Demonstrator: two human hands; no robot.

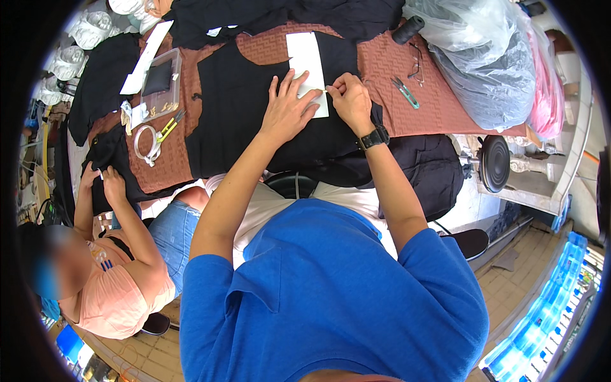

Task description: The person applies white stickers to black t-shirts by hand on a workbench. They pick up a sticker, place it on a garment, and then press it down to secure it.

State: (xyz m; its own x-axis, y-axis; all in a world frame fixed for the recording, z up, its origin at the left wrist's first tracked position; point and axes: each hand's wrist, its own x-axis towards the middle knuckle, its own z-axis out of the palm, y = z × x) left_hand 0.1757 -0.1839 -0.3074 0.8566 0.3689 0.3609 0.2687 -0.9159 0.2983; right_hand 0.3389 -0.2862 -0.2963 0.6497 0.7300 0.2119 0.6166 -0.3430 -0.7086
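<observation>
Paper strip [302,51] flat under left hand [285,111], right hand [352,104] at its three-o'clock edge

Long axis of the white strip running from just before twelve o'clock to just before six. Nearer of the two: left hand, resting on the lower half, fingers spread in a fan. From the right fingertips, strip toward nine o'clock, touching or nearly so; cannot tell which. Right thumb and forefinger pinched together, apparently on a small pale piece [324,91], too tiny to identify.

Beneath the strip, black fabric panel [235,118], spread over a rust-brown patterned tablecloth [439,105]. From the right hand: teal thread snips [407,97] toward three o'clock, eyeglasses [417,65] toward two, black thread spool [408,29] toward one; farther out, between two and three, bulging translucent plastic bag [477,70]. From the left hand: clear plastic box [176,83] toward nine, with yellow-handled snips [167,129] at its six-o'clock end. Well apart, toward half past seven, co-worker [124,274] in a peach shirt, fingers on black cloth [105,149].
</observation>
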